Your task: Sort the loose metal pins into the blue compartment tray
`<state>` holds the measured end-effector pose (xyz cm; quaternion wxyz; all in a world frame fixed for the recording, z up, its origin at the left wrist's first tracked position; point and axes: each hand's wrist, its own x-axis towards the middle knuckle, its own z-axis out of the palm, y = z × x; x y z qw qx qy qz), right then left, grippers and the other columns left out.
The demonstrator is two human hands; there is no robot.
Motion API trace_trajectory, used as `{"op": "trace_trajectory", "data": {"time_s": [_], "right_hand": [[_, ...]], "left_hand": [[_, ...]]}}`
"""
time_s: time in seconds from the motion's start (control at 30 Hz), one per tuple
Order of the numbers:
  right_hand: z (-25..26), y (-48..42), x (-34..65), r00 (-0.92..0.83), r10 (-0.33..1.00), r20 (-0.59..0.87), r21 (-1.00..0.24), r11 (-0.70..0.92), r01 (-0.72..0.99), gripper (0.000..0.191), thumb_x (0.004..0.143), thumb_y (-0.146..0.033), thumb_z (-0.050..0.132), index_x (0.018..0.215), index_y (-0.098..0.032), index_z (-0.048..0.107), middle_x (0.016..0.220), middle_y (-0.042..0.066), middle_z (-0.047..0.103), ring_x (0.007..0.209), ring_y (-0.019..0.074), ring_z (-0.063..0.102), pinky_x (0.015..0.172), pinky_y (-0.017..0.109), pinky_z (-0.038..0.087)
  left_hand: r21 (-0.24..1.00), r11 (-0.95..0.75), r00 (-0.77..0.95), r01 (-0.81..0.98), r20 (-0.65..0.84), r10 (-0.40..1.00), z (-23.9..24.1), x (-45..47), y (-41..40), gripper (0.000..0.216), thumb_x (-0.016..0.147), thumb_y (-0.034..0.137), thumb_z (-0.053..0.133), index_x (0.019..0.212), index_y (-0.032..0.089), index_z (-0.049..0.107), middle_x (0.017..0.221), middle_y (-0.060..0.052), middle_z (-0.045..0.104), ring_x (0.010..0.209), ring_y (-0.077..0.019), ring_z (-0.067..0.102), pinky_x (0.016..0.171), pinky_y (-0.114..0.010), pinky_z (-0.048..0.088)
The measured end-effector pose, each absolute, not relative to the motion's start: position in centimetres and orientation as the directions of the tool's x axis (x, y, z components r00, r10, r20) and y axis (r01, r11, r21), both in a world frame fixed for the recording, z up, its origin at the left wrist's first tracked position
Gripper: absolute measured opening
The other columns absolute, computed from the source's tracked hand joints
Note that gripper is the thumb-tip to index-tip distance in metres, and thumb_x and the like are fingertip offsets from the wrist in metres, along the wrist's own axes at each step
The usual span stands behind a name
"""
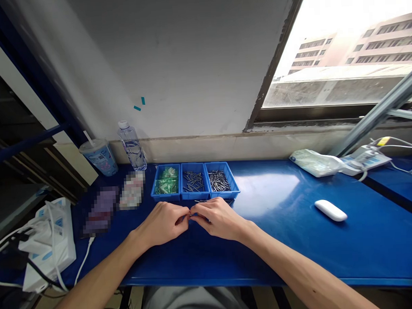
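My left hand (164,223) and my right hand (217,218) meet fingertip to fingertip over the blue table (281,242), just in front of three small blue bins. Both hands are pinched on a tiny part between them that is too small to make out. The left bin (166,182) holds green pieces. The middle bin (193,181) and the right bin (221,180) hold thin dark metal pins or screws. A few loose pins lie on the table by my right fingertips.
A plastic water bottle (132,145) and a lidded cup with a straw (99,157) stand at the back left. Power strips with white cables (48,243) sit at the far left. A white oblong object (330,210) lies to the right; a plastic bag (313,162) and another power strip (365,159) lie near the window.
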<state>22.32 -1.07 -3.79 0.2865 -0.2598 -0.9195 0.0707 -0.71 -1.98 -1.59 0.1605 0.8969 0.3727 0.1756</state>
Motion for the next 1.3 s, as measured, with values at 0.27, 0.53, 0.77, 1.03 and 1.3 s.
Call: {"op": "trace_trajectory", "data": {"time_s": [0.27,0.53,0.77,1.03,1.3], "right_hand": [[-3.9,-1.1,22.3,-0.702,0.506,0.501,-0.27,0.862,0.429,0.014,0.109,-0.023,0.053,0.1,-0.018,0.064,0.083,0.001,0.074,0.066,0.0143,0.067,0.061,0.027,0.039],[-3.7,-1.1,22.1,-0.658,0.494,0.568,-0.254,0.866,0.43,0.013,0.103,-0.021,0.054,0.097,-0.018,0.065,0.073,0.0,0.071,0.057,0.0126,0.061,0.056,0.027,0.035],[-3.5,-0.9,22.1,-0.605,0.487,0.63,-0.243,0.863,0.442,0.012,0.095,-0.016,0.053,0.089,-0.019,0.063,0.064,-0.003,0.065,0.05,0.01,0.052,0.055,0.024,0.036],[-3.5,-0.5,22.6,-0.602,0.49,0.631,-0.194,0.85,0.489,0.012,0.097,-0.017,0.053,0.09,-0.019,0.062,0.064,-0.003,0.063,0.049,0.01,0.053,0.054,0.024,0.036],[-3.0,0.3,23.4,-0.594,0.435,0.676,-0.052,0.833,0.551,0.019,0.109,-0.023,0.049,0.096,-0.018,0.062,0.066,-0.002,0.068,0.049,0.0104,0.055,0.056,0.025,0.037]], "left_hand": [[0.417,-0.667,0.658,0.617,0.192,0.728,-1.8,-0.8,-1.9,0.027,0.095,0.016,0.054,0.068,0.018,0.049,0.062,0.003,0.056,0.055,-0.0112,0.049,0.06,-0.027,0.027],[0.416,-0.672,0.653,0.612,0.213,0.726,-1.6,-0.7,-1.9,0.026,0.096,0.017,0.055,0.07,0.018,0.052,0.063,0.004,0.058,0.055,-0.011,0.051,0.059,-0.027,0.028],[0.446,-0.672,0.638,0.592,0.251,0.728,-1.4,-0.8,-2.0,0.017,0.101,0.022,0.057,0.096,0.022,0.073,0.071,0.003,0.069,0.063,-0.0138,0.064,0.063,-0.026,0.036],[0.453,-0.639,0.577,0.621,0.288,0.765,-1.5,-0.9,-1.7,0.021,0.107,0.033,0.055,0.107,0.024,0.074,0.084,0.002,0.077,0.07,-0.0159,0.07,0.064,-0.026,0.04],[0.552,-0.577,0.498,0.602,0.304,0.812,-1.0,-1.3,-1.5,0.025,0.108,0.037,0.053,0.107,0.024,0.075,0.087,0.001,0.078,0.071,-0.015,0.07,0.068,-0.025,0.046]]}}
